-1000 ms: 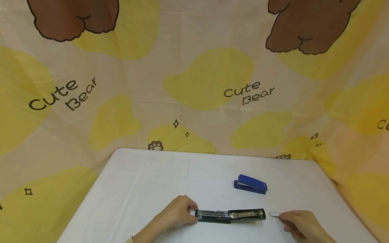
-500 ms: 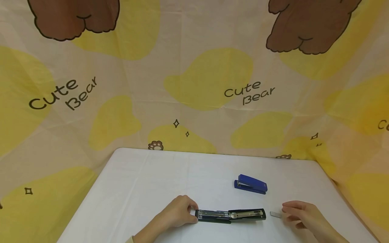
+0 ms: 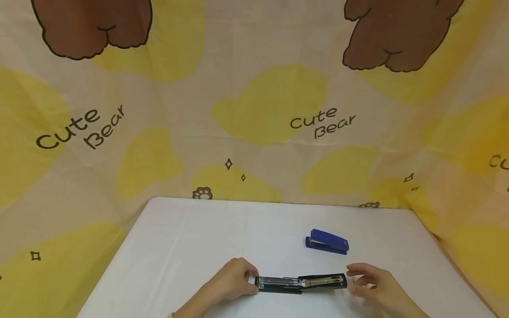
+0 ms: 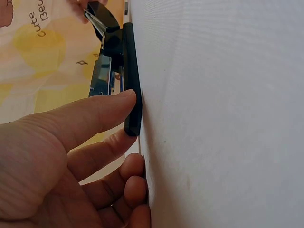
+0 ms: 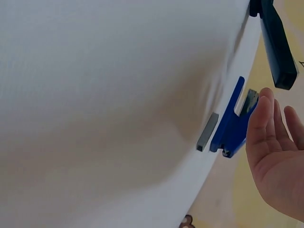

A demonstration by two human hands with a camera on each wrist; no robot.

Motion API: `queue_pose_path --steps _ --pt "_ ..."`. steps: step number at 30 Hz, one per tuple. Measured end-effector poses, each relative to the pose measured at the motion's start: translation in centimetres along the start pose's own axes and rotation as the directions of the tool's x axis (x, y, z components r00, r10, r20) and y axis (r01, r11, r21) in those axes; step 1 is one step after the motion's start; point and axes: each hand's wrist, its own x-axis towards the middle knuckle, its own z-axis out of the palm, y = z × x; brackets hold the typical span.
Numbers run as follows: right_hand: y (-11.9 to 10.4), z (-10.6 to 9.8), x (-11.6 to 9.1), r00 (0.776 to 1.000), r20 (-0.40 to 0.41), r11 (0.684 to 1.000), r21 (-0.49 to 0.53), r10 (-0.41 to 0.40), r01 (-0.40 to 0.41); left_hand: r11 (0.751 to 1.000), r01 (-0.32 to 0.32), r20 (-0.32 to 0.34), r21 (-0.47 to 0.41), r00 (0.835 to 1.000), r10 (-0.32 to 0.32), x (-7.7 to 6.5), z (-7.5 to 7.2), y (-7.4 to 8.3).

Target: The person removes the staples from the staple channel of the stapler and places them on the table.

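A black stapler (image 3: 280,284) lies folded wide open on the white table, its metal staple channel exposed. My left hand (image 3: 232,280) pinches the left end of its base between thumb and fingers; the left wrist view shows the thumb (image 4: 109,111) against the base's edge. My right hand (image 3: 377,285) is beside the stapler's raised right end, fingers loosely extended and holding nothing. In the right wrist view a small gap separates its fingertips from that end. A grey strip of staples (image 5: 207,133) lies on the table, mostly hidden behind the right hand in the head view.
A blue stapler (image 3: 328,242) stands behind the black one, to the right. The white table (image 3: 191,238) has its far edge against a yellow-patterned cloth backdrop (image 3: 274,106), and more cloth hangs at both sides.
My right hand has let go of the staple strip, leaving it on the table, then moved left to the black stapler's right end. The left hand keeps its grip.
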Motion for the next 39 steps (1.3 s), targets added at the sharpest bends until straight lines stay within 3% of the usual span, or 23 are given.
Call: queue_pose_path --steps 6,12,14,23,33,39 --pt "0.2 0.8 -0.1 1.0 0.003 1.0 -0.003 -0.028 0.028 1.0 -0.01 0.006 -0.003 1.0 0.01 0.2 0.2 0.1" --pt "-0.2 2.1 0.4 0.981 -0.133 0.988 -0.043 0.14 -0.147 1.0 0.002 0.014 -0.002 1.0 -0.002 0.4 0.3 0.2" --pt "-0.3 2.3 0.5 0.976 -0.148 0.985 -0.048 0.16 -0.168 1.0 0.004 0.014 -0.003 1.0 -0.004 0.4 0.3 0.2" --pt "-0.4 2.1 0.8 0.998 -0.062 1.0 -0.003 -0.015 0.015 0.999 0.018 0.029 -0.051 0.999 -0.017 0.3 -0.7 -0.1" --pt "-1.4 3.2 1.4 0.986 -0.074 0.988 -0.049 -0.15 0.146 0.997 0.047 0.025 -0.053 0.999 -0.046 0.9 -1.9 -0.8" --pt "-1.9 3.9 2.1 0.978 -0.075 0.98 -0.058 -0.196 0.192 0.991 0.058 0.016 -0.12 0.998 -0.056 1.2 -2.8 -1.8"
